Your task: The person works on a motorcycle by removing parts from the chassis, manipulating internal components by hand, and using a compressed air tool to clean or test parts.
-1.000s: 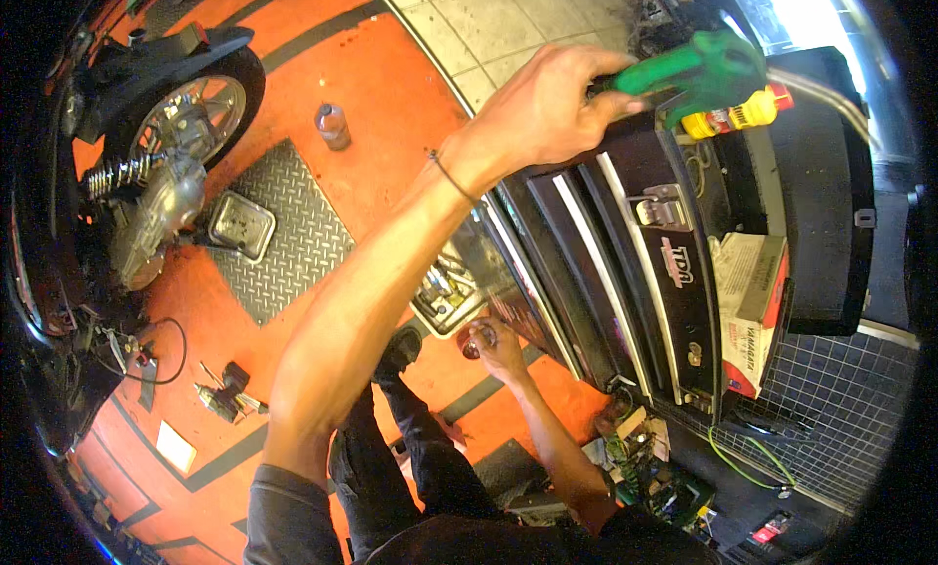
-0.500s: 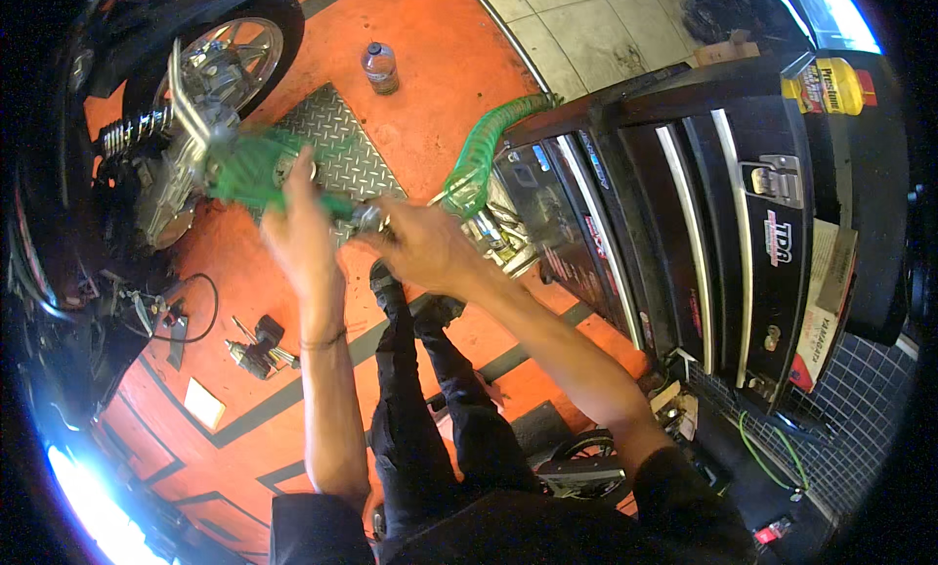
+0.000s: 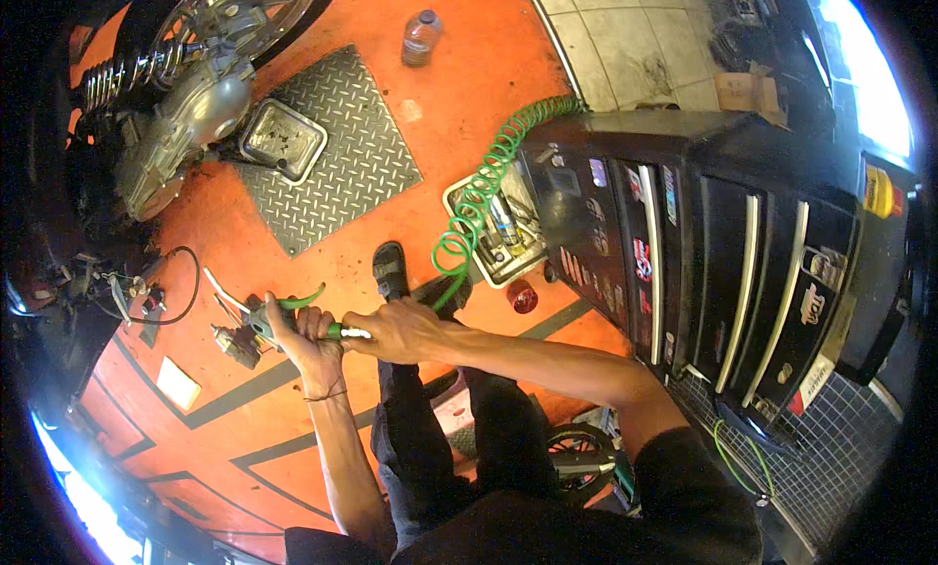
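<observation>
My left hand (image 3: 315,348) is closed around the grip of a green air blow gun (image 3: 259,321), whose pale, bent nozzle points up to the left. A curved green lever stands out beside its grip. My right hand (image 3: 405,330) is closed at the butt of the gun, around the hose-end fitting; a shiny metal bit shows between the hands. From there a green coiled air hose (image 3: 467,244) runs up toward the tool chest. Whether the fitting is joined to the gun I cannot tell. Beneath the gun, a metal part (image 3: 234,348) lies on the orange floor.
A motorcycle (image 3: 200,106) stands at the left. A metal drip tray (image 3: 319,145) sits on a tread plate (image 3: 362,101), with a bottle (image 3: 422,37) beyond. A tray of tools (image 3: 508,272) and a red round thing (image 3: 522,295) lie by the black tool chest (image 3: 703,164).
Both hands have come down toward me with the blow gun, away from the motorcycle. The drip tray now shows, and the hose's coils hang loose. The view has shifted.
</observation>
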`<state>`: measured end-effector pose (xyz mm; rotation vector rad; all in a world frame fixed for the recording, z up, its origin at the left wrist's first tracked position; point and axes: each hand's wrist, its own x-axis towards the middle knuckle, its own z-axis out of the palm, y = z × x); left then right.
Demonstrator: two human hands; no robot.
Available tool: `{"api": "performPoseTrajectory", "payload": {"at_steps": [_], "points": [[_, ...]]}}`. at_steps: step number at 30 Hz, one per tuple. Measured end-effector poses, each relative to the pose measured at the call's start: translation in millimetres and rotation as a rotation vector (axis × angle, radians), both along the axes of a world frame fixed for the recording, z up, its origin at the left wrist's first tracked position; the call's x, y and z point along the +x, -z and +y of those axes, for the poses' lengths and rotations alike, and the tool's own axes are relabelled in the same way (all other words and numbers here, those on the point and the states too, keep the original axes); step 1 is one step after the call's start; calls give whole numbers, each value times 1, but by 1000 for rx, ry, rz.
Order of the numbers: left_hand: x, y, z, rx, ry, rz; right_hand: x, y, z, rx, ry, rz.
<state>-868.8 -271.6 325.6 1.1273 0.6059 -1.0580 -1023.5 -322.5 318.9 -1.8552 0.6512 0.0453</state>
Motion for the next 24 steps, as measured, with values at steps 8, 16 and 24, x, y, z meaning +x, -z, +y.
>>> {"api": "performPoseTrajectory", "payload": {"at_steps": [8, 16, 24], "points": [[-1, 138, 1, -822, 149, 406, -9, 79, 26, 516, 389, -49], [-98, 239, -1, -222, -158, 367, -85, 164, -39, -86, -236, 254], [-137, 346, 9, 176, 175, 155, -147, 250, -64, 207, 301, 352]]}}
